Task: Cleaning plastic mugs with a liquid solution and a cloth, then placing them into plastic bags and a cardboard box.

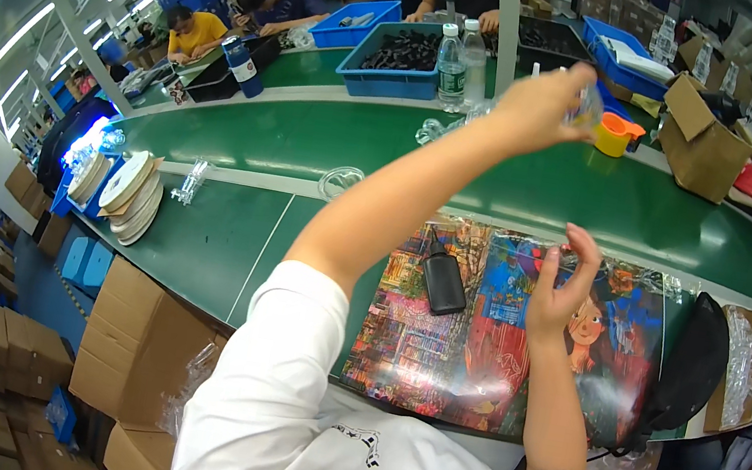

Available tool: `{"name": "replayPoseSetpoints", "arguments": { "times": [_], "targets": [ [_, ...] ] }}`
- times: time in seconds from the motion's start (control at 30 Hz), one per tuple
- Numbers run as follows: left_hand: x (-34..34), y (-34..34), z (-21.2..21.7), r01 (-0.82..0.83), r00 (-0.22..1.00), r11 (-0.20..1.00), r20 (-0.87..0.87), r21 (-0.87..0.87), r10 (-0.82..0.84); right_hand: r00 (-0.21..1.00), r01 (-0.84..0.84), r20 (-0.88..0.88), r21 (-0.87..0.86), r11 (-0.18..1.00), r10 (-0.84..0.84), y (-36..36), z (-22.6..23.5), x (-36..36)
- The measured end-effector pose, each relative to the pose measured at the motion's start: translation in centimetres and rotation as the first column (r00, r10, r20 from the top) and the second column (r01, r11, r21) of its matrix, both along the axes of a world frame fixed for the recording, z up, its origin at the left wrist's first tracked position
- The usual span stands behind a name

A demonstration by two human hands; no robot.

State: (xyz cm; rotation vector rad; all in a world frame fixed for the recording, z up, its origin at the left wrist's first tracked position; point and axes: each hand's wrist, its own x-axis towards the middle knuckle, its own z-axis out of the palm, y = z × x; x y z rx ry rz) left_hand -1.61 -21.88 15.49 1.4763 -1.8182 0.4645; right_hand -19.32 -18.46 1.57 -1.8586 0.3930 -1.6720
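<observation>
Fingers of the person's left hand curl around a clear piece, arm stretched to the far side of the green table; too blurred to tell if they're clamped on it or just at it

Right hand is nearer the body, thumb and fingers apart, nothing in them, over the picture mat; mat probably lies there to keep the tabletop clean

Black bottle lies on the mat just left of the right hand, nozzle pointing away from the body, likely parked there for easy pickup

Orange cup stands just right of the left hand; open cardboard box further right; blue bin of black parts left of that hand, probably set back to leave the mat free
</observation>
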Motion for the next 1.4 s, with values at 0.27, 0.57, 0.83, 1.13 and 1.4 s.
{"name": "replayPoseSetpoints", "arguments": {
  "times": [0.27,0.57,0.83,1.13,1.4],
  "targets": [
    [4.6,-5.8,-14.6,-0.287,0.92,0.913,0.348,0.29,0.179,0.823,-0.486,0.427,0.189,0.853,0.374,2.1,7.3,-4.4],
    [6.7,-5.6,-18.5,-0.458,0.827,0.824,0.5,0.335,0.257,0.248,-0.957,0.661,0.052,0.287,0.708,7.3,12.6,-14.1],
    [2.7,1.2,-7.0,-0.334,0.891,0.914,0.392,0.228,0.228,0.216,-0.975,0.665,0.108,0.194,0.715,9.8,12.7,-12.8],
    [3.0,35.4,-0.4,-0.405,0.869,0.825,0.113,-0.394,0.481,0.01,-0.977,0.69,0.16,-0.139,0.723,15.6,12.0,-9.4],
    [4.6,66.0,-27.3,-0.987,-0.011,0.03,-0.249,0.16,0.969,-0.148,-0.872,0.721,0.228,-0.433,0.677,15.6,9.0,-8.2]
  ]
}}
